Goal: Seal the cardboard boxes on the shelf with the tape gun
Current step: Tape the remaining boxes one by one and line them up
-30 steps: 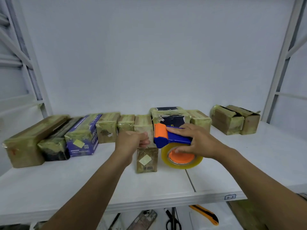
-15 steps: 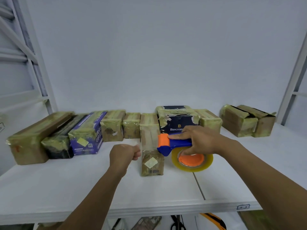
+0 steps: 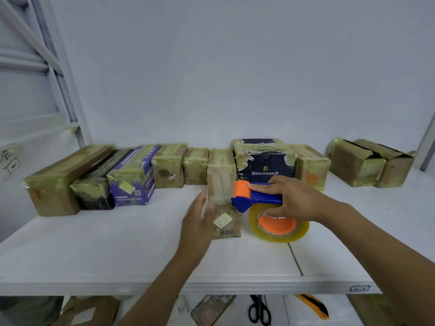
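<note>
the narrow box (image 3: 221, 175) juts forward of the row on the shelf (image 3: 94, 255). the right hand (image 3: 296, 198) grips the tape gun (image 3: 249, 196) by its handle, with the roller at the box's right edge. the left hand (image 3: 200, 222), fingers straight, sits at the box's left side. the cardboard looks light and tape-slick, so it is likely best braced by its sides.

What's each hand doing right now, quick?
Left hand: open, fingers straight, at the left side of the box; too blurred to tell if it touches.
Right hand: grips the tape gun.
</note>
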